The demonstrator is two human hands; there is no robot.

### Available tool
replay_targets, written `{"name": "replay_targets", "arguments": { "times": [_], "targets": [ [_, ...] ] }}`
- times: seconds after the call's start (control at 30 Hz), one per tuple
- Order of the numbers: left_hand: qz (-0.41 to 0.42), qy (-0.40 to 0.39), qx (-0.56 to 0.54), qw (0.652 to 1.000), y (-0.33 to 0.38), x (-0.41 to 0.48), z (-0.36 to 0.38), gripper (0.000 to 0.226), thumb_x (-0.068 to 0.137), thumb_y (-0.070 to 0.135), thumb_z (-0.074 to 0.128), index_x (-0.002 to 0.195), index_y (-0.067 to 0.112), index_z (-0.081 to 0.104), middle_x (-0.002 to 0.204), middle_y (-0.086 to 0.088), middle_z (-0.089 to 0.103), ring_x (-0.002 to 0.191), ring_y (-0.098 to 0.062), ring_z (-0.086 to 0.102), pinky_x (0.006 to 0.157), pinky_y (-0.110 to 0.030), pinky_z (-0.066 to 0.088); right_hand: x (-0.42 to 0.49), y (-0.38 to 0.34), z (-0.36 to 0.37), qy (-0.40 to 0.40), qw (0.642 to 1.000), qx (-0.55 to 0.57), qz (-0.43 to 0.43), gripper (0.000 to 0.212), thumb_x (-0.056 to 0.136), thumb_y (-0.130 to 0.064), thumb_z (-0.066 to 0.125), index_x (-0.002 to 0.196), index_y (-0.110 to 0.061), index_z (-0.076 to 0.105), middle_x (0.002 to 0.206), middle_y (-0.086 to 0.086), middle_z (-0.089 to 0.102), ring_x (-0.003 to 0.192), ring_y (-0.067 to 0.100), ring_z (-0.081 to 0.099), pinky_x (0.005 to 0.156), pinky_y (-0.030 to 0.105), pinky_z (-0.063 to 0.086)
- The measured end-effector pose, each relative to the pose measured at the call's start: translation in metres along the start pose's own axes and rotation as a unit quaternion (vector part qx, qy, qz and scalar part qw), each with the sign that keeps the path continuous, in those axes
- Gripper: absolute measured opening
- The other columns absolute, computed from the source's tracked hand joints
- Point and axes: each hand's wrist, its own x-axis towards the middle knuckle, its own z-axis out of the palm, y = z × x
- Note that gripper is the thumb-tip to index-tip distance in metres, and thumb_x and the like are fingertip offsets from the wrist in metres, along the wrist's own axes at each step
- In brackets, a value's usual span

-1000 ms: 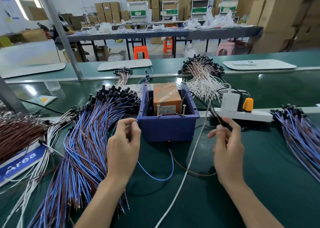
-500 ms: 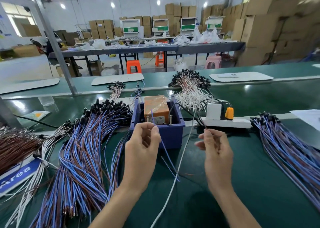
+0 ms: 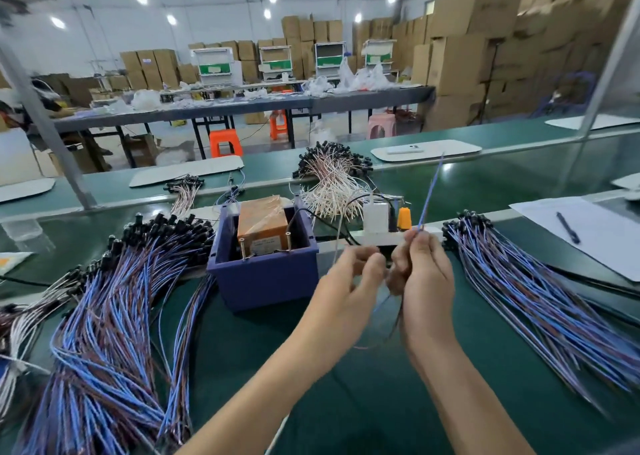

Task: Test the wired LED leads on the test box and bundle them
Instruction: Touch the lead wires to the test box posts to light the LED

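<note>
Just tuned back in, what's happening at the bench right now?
A person holds a single blue lead in both hands, just right of the blue test box and in front of the power strip. The right hand pinches it so one end sticks upward; the left hand grips it close beside. The lead is clear of the box. The left pile and right pile lie loose.
</note>
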Motion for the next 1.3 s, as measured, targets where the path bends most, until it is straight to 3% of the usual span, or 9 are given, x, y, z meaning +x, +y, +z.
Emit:
{"name": "replay_targets", "arguments": {
  "times": [0.13,0.33,0.43,0.63,0.77,0.87,1.03,1.2,1.3],
  "targets": [
    [-0.020,-0.160,0.013,0.987,-0.012,-0.014,0.025,0.021,0.108,0.039,0.041,0.115,0.037,0.060,0.081,0.013,0.069,0.048,0.000,0.053,0.052,-0.015,0.044,0.014,-0.010,-0.020,0.041,0.998,0.032,-0.046,0.030,0.112,-0.021,0.033,0.086,-0.019,0.048,0.057,-0.007,0.051,0.045,0.011,0.039,0.043,0.020,0.034],
    [0.050,-0.146,0.104,0.983,-0.004,0.004,0.038,0.013,0.103,0.044,0.051,0.109,0.039,0.062,0.085,0.015,0.063,0.057,-0.004,0.052,0.051,-0.017,0.043,0.035,-0.033,-0.062,0.129,0.985,0.041,-0.111,0.026,0.112,-0.018,0.026,0.093,-0.019,0.043,0.062,-0.004,0.067,0.048,0.013,0.058,0.055,0.022,0.050],
    [0.049,-0.188,0.135,0.972,0.001,0.012,0.050,0.021,0.101,0.054,0.049,0.101,0.035,0.059,0.066,0.018,0.061,0.055,-0.008,0.053,0.052,-0.022,0.044,0.042,-0.046,-0.079,0.159,0.977,0.070,-0.124,0.024,0.112,-0.018,0.025,0.094,-0.020,0.042,0.064,-0.004,0.069,0.048,0.014,0.058,0.054,0.024,0.050],
    [-0.019,-0.276,-0.032,0.961,0.002,0.008,0.096,0.018,0.105,0.044,0.044,0.105,0.027,0.048,0.087,0.011,0.072,0.058,-0.014,0.059,0.059,-0.029,0.050,0.051,-0.063,-0.097,0.171,0.973,0.114,-0.108,0.023,0.112,-0.018,0.027,0.097,-0.020,0.044,0.064,-0.004,0.068,0.046,0.014,0.053,0.051,0.021,0.046],
    [0.092,-0.286,0.112,0.947,0.003,0.018,0.100,0.018,0.105,0.046,0.043,0.114,0.038,0.055,0.072,0.023,0.054,0.060,0.000,0.048,0.062,-0.021,0.043,0.058,-0.071,-0.119,0.204,0.967,0.117,-0.102,0.023,0.111,-0.014,0.026,0.097,-0.020,0.043,0.065,-0.004,0.068,0.047,0.013,0.055,0.051,0.022,0.048],
    [0.183,-0.216,0.265,0.922,0.016,0.040,0.095,0.022,0.107,0.040,0.041,0.118,0.034,0.060,0.090,0.023,0.061,0.074,-0.001,0.051,0.074,-0.031,0.047,0.060,-0.072,-0.136,0.222,0.964,0.111,-0.094,0.024,0.111,-0.015,0.025,0.095,-0.020,0.041,0.067,-0.003,0.071,0.053,0.015,0.060,0.057,0.024,0.053],
    [0.242,-0.111,0.327,0.907,0.039,0.099,0.102,0.032,0.109,0.034,0.040,0.126,0.018,0.063,0.117,-0.001,0.059,0.105,-0.024,0.059,0.090,-0.044,0.050,0.053,-0.063,-0.153,0.272,0.954,0.105,-0.072,0.020,0.112,-0.021,0.031,0.096,-0.021,0.043,0.081,0.000,0.074,0.063,0.015,0.070,0.064,0.024,0.060],
    [0.305,-0.117,0.347,0.879,0.041,0.150,0.136,0.029,0.107,0.025,0.047,0.124,0.012,0.067,0.130,-0.008,0.054,0.114,-0.028,0.056,0.100,-0.045,0.047,0.045,-0.052,-0.161,0.325,0.935,0.141,-0.004,0.017,0.111,-0.024,0.038,0.099,-0.020,0.049,0.100,0.008,0.065,0.071,0.017,0.071,0.067,0.026,0.063],
    [0.254,-0.172,0.399,0.864,0.019,0.162,0.162,0.034,0.107,0.022,0.046,0.140,0.016,0.057,0.149,-0.010,0.042,0.130,-0.032,0.049,0.105,-0.048,0.044,0.040,-0.045,-0.161,0.323,0.926,0.179,0.081,0.020,0.110,-0.022,0.040,0.121,-0.009,0.050,0.114,0.015,0.063,0.082,0.019,0.068,0.073,0.027,0.062]
  ]
}}
